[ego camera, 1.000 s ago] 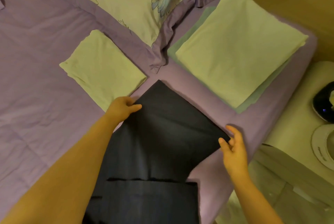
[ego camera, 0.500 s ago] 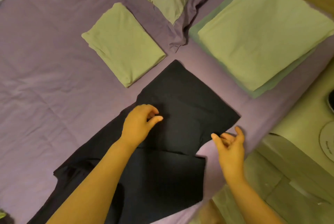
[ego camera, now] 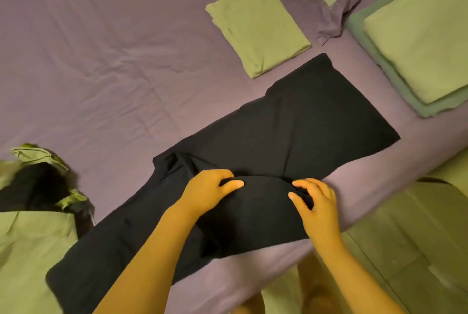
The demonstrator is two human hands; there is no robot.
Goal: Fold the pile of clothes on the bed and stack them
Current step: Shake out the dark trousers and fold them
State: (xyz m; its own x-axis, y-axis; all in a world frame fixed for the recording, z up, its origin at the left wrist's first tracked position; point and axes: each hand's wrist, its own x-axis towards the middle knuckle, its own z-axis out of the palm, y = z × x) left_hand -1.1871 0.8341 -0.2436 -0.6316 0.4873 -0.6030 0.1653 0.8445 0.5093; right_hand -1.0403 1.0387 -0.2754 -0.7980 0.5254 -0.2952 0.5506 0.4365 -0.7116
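A dark garment [ego camera: 291,136] lies spread across the purple bed [ego camera: 101,60], running from the near left edge up toward the right. Both hands meet at a raised fold near its middle: the left hand [ego camera: 206,190] has its grip curled into the cloth, thumb pinching the fold, and the right hand [ego camera: 316,202] pinches the same fold from the other side. A small folded green piece [ego camera: 258,25] lies just beyond the garment, and a larger folded green stack [ego camera: 425,42] sits near the bed's right edge.
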